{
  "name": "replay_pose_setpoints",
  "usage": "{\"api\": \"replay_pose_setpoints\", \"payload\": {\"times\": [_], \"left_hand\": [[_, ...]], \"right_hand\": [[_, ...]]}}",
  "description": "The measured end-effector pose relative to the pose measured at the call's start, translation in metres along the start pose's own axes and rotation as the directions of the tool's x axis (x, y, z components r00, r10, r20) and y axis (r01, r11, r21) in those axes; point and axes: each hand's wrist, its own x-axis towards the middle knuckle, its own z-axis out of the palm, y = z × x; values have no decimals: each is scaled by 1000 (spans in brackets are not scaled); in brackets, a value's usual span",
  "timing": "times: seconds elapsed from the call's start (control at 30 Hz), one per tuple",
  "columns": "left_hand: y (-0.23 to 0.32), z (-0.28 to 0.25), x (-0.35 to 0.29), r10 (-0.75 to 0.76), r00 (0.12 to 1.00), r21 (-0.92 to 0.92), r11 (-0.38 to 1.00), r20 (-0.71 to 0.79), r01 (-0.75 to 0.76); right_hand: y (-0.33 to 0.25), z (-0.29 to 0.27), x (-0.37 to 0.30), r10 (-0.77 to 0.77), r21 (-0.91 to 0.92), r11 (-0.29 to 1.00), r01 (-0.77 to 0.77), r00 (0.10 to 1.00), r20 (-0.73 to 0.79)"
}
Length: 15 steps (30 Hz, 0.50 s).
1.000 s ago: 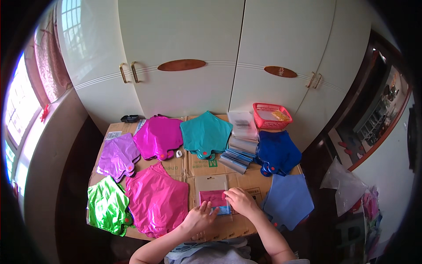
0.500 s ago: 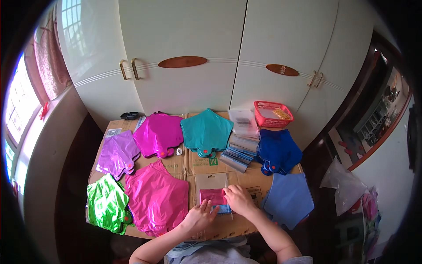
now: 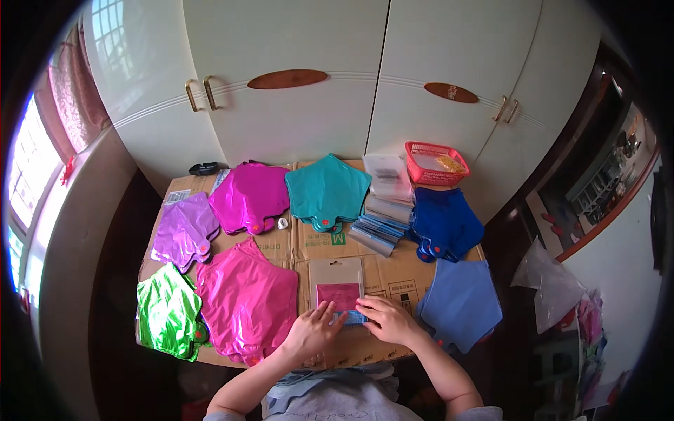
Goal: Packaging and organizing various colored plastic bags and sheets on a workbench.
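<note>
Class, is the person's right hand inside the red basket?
No: the right hand is at the pink packet, and the red basket stands farther back.

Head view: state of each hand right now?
Left hand: open, over the lower part of the pink-and-blue packet.
Right hand: at the packet's right edge; can't tell if pinching it.
</note>
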Motion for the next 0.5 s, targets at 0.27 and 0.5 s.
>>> {"api": "replay_pose_setpoints", "payload": {"times": [0.27, 0.5], "left_hand": [[6, 1, 2, -73, 997, -29, 997, -1, 73], [29, -1, 6, -18, 1000, -127, 992, -23, 15]], "right_hand": [[-5, 13, -3, 77, 69, 995, -70, 991, -105], [0, 6, -1, 24, 63, 998, -20, 998, -50]]}}
